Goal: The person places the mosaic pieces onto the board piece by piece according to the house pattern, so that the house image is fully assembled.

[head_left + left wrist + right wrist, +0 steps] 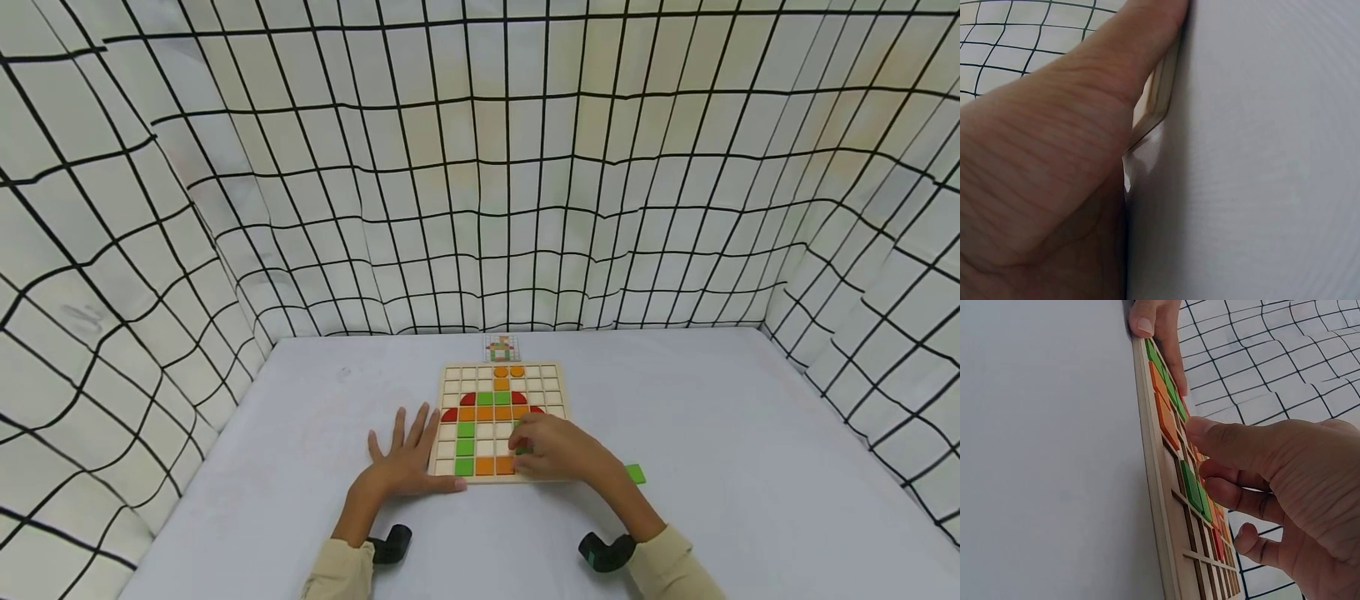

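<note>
A wooden grid board (pixel 446 457) lies on the white table, with green, orange and red tiles in its cells. My left hand (pixel 405 467) rests with fingers spread along the board's left side, its thumb (pixel 1141 37) at the front edge. Over the right part of the board is my right hand (pixel 558 448), fingers bent. In the right wrist view, its thumb (pixel 1200 430) and fingers stand a little apart, and I see nothing held between them. Just below those fingers, green tiles (pixel 1191 485) sit in the grid. The right hand hides some cells in the head view.
A loose green tile (pixel 636 473) lies on the table right of the board, beside the right forearm. Behind the board is a small pattern card (pixel 501 347). Black netting (pixel 510 208) over white walls surrounds the table (pixel 675 400) at the back and sides.
</note>
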Demonstrator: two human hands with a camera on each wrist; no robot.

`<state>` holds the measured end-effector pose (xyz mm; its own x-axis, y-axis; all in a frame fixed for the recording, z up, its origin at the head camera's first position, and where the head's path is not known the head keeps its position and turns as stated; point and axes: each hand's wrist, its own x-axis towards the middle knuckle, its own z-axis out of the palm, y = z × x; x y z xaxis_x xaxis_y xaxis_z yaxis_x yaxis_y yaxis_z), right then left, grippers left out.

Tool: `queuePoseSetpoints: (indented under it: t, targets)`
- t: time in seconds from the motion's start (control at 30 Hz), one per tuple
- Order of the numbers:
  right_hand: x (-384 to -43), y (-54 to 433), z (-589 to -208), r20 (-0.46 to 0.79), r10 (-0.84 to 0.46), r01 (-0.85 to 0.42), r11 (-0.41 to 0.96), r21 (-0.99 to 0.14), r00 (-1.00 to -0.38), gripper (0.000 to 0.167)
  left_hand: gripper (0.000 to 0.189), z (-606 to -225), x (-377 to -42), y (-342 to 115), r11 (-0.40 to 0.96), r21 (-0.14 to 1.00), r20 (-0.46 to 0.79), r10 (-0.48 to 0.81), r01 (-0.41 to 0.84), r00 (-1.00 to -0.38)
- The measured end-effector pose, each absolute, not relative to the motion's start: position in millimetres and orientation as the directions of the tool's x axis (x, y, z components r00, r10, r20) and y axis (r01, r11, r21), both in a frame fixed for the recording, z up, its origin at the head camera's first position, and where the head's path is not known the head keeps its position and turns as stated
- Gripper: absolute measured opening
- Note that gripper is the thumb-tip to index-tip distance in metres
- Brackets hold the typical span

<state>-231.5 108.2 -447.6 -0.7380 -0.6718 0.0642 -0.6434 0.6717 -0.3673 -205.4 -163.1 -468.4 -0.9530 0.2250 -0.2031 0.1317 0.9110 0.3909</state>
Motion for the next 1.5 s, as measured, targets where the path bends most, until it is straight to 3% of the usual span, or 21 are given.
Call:
queuePoseSetpoints:
  t: [0.57,0.87,1.27,1.5]
  targets:
    - [-233.4,176.2,-444.4,0.006,-0.552,-0.458,0.686,-0.565,-0.834,0.012,0.122,-468.0,-205.7,-160.8,0.909,0.394,-0.207,0.228,0.133,-0.951]
    - [-233.0,231.5,-450.8,0.035,-0.544,-0.466,0.681,-0.565,-0.838,0.02,0.125,-468.1,-205.4,-162.2,0.901,0.414,-0.208,0.236,0.133,-0.949]
    - [-221.2,263.2,-448.8,-0.061,-0.54,-0.405,0.697,-0.592,-0.84,0.042,0.121,-466.5,-204.7,-162.4,0.908,0.398,-0.205,0.228,0.132,-0.952]
    - [-221.9,268.7,-455.3,0.027,-0.518,-0.448,0.711,-0.542,-0.855,0.028,0.121,-467.1,-204.5,-161.8,0.908,0.394,-0.199,0.233,0.14,-0.952]
